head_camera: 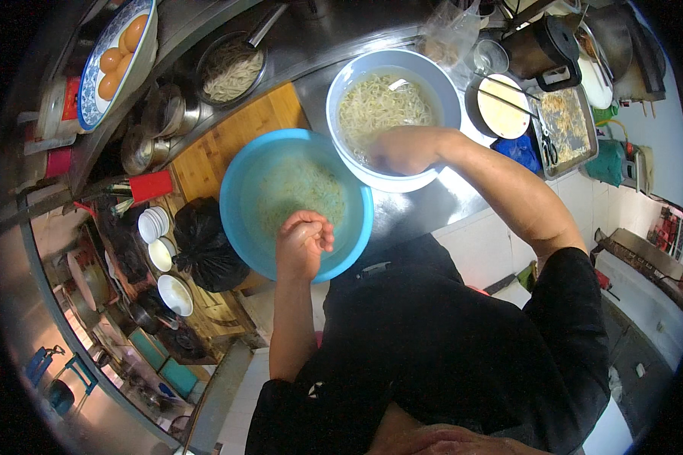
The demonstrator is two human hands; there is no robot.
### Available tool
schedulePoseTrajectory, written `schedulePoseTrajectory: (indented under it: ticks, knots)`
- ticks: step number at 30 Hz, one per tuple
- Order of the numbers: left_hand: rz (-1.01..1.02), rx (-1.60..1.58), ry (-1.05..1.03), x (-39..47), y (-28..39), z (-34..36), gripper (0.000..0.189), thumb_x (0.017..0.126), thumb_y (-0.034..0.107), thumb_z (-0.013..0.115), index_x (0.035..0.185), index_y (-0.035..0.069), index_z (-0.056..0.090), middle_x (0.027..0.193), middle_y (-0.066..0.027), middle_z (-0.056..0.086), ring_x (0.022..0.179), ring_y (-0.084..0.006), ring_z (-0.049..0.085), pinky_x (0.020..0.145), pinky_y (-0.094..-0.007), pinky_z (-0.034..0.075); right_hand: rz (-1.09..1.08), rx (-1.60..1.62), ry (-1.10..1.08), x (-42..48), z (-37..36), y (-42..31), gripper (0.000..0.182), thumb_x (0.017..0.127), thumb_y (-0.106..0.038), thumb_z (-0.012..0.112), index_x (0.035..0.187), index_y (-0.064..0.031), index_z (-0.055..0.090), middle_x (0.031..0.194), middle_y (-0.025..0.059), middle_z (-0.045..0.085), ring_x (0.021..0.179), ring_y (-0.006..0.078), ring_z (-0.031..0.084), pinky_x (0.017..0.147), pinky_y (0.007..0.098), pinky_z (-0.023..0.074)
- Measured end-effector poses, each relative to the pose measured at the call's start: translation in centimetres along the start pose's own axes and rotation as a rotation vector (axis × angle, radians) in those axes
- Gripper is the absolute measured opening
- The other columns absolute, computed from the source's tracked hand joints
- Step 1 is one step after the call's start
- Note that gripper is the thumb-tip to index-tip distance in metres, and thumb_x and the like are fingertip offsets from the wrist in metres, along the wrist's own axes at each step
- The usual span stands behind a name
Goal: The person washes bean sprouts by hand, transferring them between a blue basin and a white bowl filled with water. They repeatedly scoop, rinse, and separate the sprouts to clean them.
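Observation:
My right hand [407, 151] reaches into a light-blue basin [451, 96], its fingers under water and hidden. Bean sprouts [384, 105] fill much of that basin, pale with yellowish heads, lying in clear water. Beside it and nearer to me is a bright blue plastic basin [240, 162]. Its water is cloudy, with what look like more sprouts or bits [301, 190] below the surface. Over the near part of this basin hovers my left hand [305, 236], its fingers curled in with nothing visible in them. Whether the right hand grips any sprouts cannot be seen.
A wooden board [250, 122] lies beside the blue basin. Left are a black plastic bag [205, 244], white bowls [175, 294] and a shelf bowl of eggs [114, 68]. Right are chopsticks on a container of yellowish liquid [502, 114] and a metal tray [569, 125] with scissors [548, 149].

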State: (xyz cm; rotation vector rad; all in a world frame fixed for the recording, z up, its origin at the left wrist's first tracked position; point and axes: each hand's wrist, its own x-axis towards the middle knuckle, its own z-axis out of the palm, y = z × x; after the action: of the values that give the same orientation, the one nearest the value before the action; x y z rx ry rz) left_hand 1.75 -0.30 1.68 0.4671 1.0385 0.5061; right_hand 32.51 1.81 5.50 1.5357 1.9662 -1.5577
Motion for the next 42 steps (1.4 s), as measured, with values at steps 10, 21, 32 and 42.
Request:
schedulePoseTrajectory:
  ticks: [10, 21, 32, 42]
  knots:
    - [-0.035, -0.025, 0.007, -0.5, 0.4, -0.7, 0.010, 0.090, 0.007, 0.057, 0.090, -0.002, 0.063, 0.074, -0.0154, 0.065, 0.060, -0.0210, 0.060, 0.051, -0.0320, 0.048, -0.041, -0.287, 0.583, -2.0, -0.1, 3.7, 0.038, 0.087, -0.007, 0.061, 0.123, 0.0029, 0.060, 0.118, 0.0251, 0.067, 0.100, 0.0404, 0.069, 0.089, 0.0459, 0.0547]
    - [-0.077, 0.109, 0.076, 0.0, 0.2, -0.5, 0.008, 0.090, 0.003, 0.056, 0.095, 0.001, 0.062, 0.084, -0.0149, 0.068, 0.068, -0.0231, 0.065, 0.061, -0.0335, 0.055, -0.029, -0.180, 0.718, -6.5, 5.6, 0.0, 0.022, 0.083, -0.006, 0.061, 0.105, -0.0038, 0.062, 0.092, 0.0195, 0.070, 0.086, 0.0396, 0.070, 0.075, 0.0488, 0.0564]
    - [-0.045, 0.166, 0.046, 0.2, -0.1, -0.6, 0.012, 0.088, -0.001, 0.053, 0.095, 0.001, 0.062, 0.086, -0.0142, 0.068, 0.071, -0.0227, 0.066, 0.064, -0.0336, 0.056, -0.058, -0.012, 0.682, -6.2, 6.0, -2.0, 0.025, 0.081, -0.002, 0.061, 0.105, -0.0011, 0.063, 0.094, 0.0209, 0.070, 0.087, 0.0396, 0.070, 0.077, 0.0490, 0.0567]
    - [-0.059, 0.150, 0.009, 0.1, -0.4, -1.3, 0.013, 0.090, 0.001, 0.055, 0.100, 0.001, 0.062, 0.087, -0.0135, 0.068, 0.072, -0.0220, 0.065, 0.064, -0.0327, 0.056, 0.219, -0.272, 0.554, -1.7, -2.7, 3.3, 0.084, 0.071, -0.012, 0.083, 0.146, -0.0019, 0.047, 0.140, 0.0263, 0.055, 0.126, 0.0395, 0.059, 0.100, 0.0421, 0.0538]
